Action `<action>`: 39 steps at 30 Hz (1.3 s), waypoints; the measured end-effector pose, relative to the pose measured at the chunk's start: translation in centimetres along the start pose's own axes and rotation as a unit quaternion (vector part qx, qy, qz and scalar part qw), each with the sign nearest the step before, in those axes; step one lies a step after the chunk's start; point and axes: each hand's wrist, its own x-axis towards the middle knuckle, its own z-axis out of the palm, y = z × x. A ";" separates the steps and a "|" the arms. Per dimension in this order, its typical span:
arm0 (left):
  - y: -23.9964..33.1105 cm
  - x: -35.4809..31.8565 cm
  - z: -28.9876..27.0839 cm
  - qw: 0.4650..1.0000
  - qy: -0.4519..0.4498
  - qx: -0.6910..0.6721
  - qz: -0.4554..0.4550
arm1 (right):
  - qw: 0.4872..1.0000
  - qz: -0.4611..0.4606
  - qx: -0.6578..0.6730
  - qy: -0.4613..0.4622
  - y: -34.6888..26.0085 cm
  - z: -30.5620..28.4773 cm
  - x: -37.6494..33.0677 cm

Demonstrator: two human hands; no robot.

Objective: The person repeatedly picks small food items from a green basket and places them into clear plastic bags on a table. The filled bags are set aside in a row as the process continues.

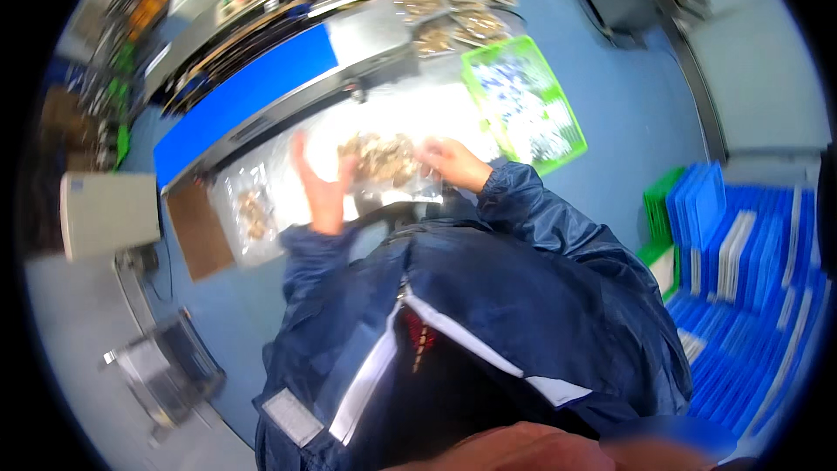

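Note:
A clear plastic bag of brown, lumpy dried pieces (384, 160) lies on the brightly lit white worktop (349, 126) in front of me. My left hand (323, 181) is at the bag's left side, its thumb and fingers spread apart and somewhat blurred. At the bag's right edge is my right hand (455, 163), fingers drawn together on the plastic; their tips are washed out by glare. Left of my left hand lies another clear bag (253, 209) with fewer brown pieces in it.
A green basket (573, 126) of small white-and-blue packets stands at the right. Filled bags (453, 0) are heaped beyond the worktop. A long machine with a blue panel (253, 96) borders the far side. Brown cardboard (199, 231) sits at the left; stacked blue crates (741, 296) stand far right.

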 end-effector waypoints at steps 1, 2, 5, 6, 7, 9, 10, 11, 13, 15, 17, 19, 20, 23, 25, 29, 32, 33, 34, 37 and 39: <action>-1.3 0.7 -1.5 0.998 0.000 -0.018 -0.053 | 0.998 -0.037 -0.044 -0.026 -0.4 -1.0 -1.5; -1.1 0.8 -3.1 0.962 -0.132 -0.109 -0.213 | 0.992 -0.074 -0.086 -0.060 -0.7 -1.8 -2.9; -1.3 -1.5 -3.1 0.806 -0.310 -0.284 -0.415 | 0.983 -0.098 -0.037 -0.152 -0.4 -3.3 -6.2; -1.2 -2.4 -1.9 0.785 -0.272 -0.311 -0.462 | 0.981 -0.114 -0.047 -0.150 -0.4 -3.9 -6.5; -0.2 -2.4 -1.0 0.764 -0.249 -0.322 -0.501 | 0.979 -0.133 -0.052 -0.149 -0.1 -4.1 -6.6; 1.2 -1.9 1.4 0.716 -0.202 -0.345 -0.572 | 0.971 -0.155 -0.131 -0.127 1.0 -4.9 -6.1; 1.6 -1.5 2.4 0.703 -0.191 -0.323 -0.604 | 0.964 -0.165 -0.172 -0.118 1.3 -5.4 -5.8; 1.2 -1.5 2.9 0.720 -0.193 -0.298 -0.596 | 0.959 -0.179 -0.192 -0.105 1.6 -6.1 -5.7; -0.5 -1.4 3.3 0.754 -0.191 -0.251 -0.576 | 0.946 -0.208 -0.235 -0.084 2.0 -8.0 -5.5; -1.4 -0.4 2.7 0.818 -0.252 -0.197 -0.479 | 0.995 0.010 0.006 -0.102 2.0 -13.1 -6.0; -1.4 0.3 3.3 0.844 -0.270 -0.187 -0.424 | 0.985 0.005 -0.090 0.147 6.6 -19.2 -4.5; -0.8 0.6 4.1 0.844 -0.240 -0.216 -0.428 | 0.855 0.065 -0.312 0.410 10.9 -24.0 -2.0; -1.0 0.7 4.6 0.837 -0.219 -0.228 -0.446 | 0.820 -0.002 -0.349 0.454 13.3 -26.0 -1.0; -1.7 0.8 6.2 0.830 -0.134 -0.246 -0.482 | 0.800 0.022 -0.457 0.389 15.7 -27.5 2.2; -2.8 1.2 6.8 0.837 -0.109 -0.241 -0.480 | 0.797 0.076 -0.481 0.357 16.4 -28.2 3.2; -3.6 1.5 6.5 0.837 -0.031 -0.215 -0.502 | 0.760 -0.039 -0.530 0.374 15.3 -27.4 2.6; -2.9 2.2 6.7 0.824 -0.012 -0.243 -0.512 | 0.733 -0.130 -0.539 0.393 11.8 -28.0 2.0; -2.5 2.4 7.1 0.811 -0.016 -0.269 -0.519 | 0.744 -0.125 -0.523 0.396 11.9 -27.8 2.8; -2.0 2.4 7.4 0.799 -0.016 -0.298 -0.522 | 0.754 -0.125 -0.508 0.397 12.1 -27.4 3.8; -2.5 2.9 8.5 0.777 -0.001 -0.322 -0.541 | 0.753 -0.105 -0.522 0.387 18.3 -27.6 6.6; -2.6 2.9 8.9 0.785 -0.004 -0.331 -0.523 | 0.745 -0.078 -0.532 0.396 19.7 -27.2 8.6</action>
